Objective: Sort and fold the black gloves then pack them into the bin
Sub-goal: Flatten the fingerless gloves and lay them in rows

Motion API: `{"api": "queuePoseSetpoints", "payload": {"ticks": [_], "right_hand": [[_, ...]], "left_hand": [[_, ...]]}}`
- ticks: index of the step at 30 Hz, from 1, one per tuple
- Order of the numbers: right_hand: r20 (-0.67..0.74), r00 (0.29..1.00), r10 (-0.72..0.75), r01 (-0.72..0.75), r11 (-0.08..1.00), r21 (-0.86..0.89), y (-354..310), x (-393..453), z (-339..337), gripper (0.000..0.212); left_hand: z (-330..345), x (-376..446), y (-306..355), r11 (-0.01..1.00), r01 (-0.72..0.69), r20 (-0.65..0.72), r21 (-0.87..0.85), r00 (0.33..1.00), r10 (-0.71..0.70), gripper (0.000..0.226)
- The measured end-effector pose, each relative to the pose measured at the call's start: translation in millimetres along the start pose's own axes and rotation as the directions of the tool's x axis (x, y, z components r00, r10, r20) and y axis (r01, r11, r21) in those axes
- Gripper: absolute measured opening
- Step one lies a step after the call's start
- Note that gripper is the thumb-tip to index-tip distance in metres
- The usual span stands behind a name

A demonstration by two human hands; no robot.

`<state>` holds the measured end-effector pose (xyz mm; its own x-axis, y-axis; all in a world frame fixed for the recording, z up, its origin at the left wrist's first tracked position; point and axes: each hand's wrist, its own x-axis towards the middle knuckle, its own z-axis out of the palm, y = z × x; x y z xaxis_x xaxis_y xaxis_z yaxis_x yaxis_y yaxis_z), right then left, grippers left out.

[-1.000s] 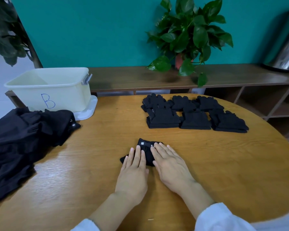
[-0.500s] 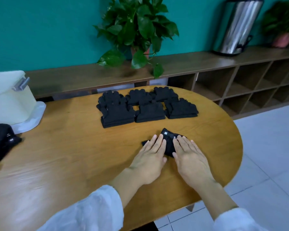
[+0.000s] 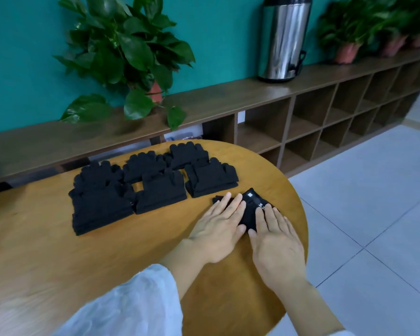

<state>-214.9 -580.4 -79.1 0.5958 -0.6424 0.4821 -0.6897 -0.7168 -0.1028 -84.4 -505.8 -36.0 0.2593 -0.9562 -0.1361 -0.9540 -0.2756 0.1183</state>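
both flat hands (image 3: 218,226) (image 3: 278,243) press the glove (image 3: 251,209) near the table's edge (image 3: 303,229).

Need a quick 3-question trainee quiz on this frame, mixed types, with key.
1. True or false: both hands lie flat on one glove.
2. How many glove stacks sit on the table? A) three B) five C) eight
3. Fill in: the metal flask stands on the ____.

Key: 1 true: left hand and right hand press it. 2 B. 3 shelf.
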Motion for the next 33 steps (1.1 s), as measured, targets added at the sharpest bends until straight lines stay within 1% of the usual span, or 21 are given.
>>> {"api": "queuePoseSetpoints", "payload": {"ticks": [5, 9, 13, 17, 19, 22, 25, 27, 29, 33], "right_hand": [[0.008, 0.998, 0.057, -0.057, 0.998, 0.017, -3, 14, 8, 0.057], [0.012, 0.997, 0.073, -0.073, 0.997, 0.03, -5, 23, 12, 0.056], [0.032, 0.996, 0.08, -0.08, 0.997, 0.011, -6, 27, 13, 0.056], [0.051, 0.997, 0.064, -0.065, 0.998, 0.014, -5, 27, 10, 0.057], [0.058, 0.998, 0.028, -0.03, 0.999, 0.027, -5, 27, 5, 0.059], [0.093, 0.993, -0.074, 0.071, 0.997, 0.042, -9, 24, -6, 0.057], [0.147, 0.969, -0.197, 0.188, 0.979, 0.074, -24, 10, -20, 0.057], [0.19, 0.954, -0.234, 0.218, 0.971, 0.1, -36, 1, -24, 0.059], [0.212, 0.933, -0.291, 0.27, 0.955, 0.126, -59, -7, -35, 0.064], [0.26, 0.859, -0.441, 0.41, 0.897, 0.167, -112, -18, -53, 0.075]], "left_hand": [[4, 29, -20, 0.996, -0.086, -0.048, -0.004, 0.995, 0.085, 0.057], [6, 41, -30, 0.994, -0.106, -0.07, -0.017, 0.992, 0.105, 0.057], [5, 44, -31, 0.995, -0.097, -0.085, 0.007, 0.992, 0.097, 0.057], [2, 27, -27, 0.998, -0.049, -0.148, 0.046, 0.987, 0.055, 0.059], [-1, 10, -26, 0.999, -0.027, -0.145, 0.036, 0.989, 0.032, 0.062], [-9, -25, -29, 0.999, 0.018, -0.158, 0.047, 0.987, -0.011, 0.065], [-15, -68, -38, 0.993, 0.098, -0.173, 0.063, 0.981, -0.086, 0.067], [-16, -92, -44, 0.988, 0.142, -0.155, 0.065, 0.979, -0.13, 0.069], [-16, -126, -51, 0.978, 0.198, -0.149, 0.061, 0.971, -0.187, 0.072], [-12, -199, -73, 0.951, 0.308, -0.172, 0.017, 0.938, -0.301, 0.075]]}}
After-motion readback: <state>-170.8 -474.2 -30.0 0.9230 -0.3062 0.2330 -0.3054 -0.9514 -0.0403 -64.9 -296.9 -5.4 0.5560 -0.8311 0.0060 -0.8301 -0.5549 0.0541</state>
